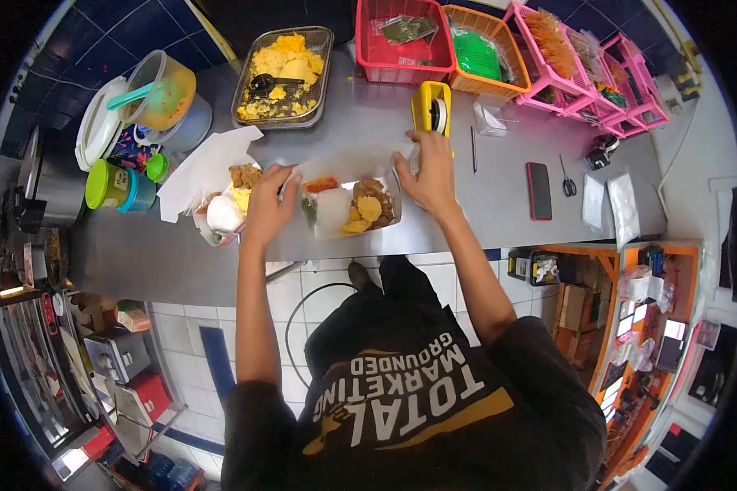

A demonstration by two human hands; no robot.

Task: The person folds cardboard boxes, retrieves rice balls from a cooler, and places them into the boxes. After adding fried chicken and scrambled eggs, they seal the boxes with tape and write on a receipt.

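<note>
A white paper food box lies open in front of me, covered in part by a clear sheet or its shine. It holds a mound of white rice, brown chunks with yellow slices, an orange-red side and some greens. My left hand pinches the box's left edge. At the upper right edge, my right hand grips it between thumb and fingers. Left of these hands stands a second open food box with rice, fried food and something yellow.
A wire-rimmed tray of yellow food with a black spoon stands behind. Beside my right hand is a yellow tape dispenser. Coloured baskets line the back. Tubs stand left; a phone and scissors lie right.
</note>
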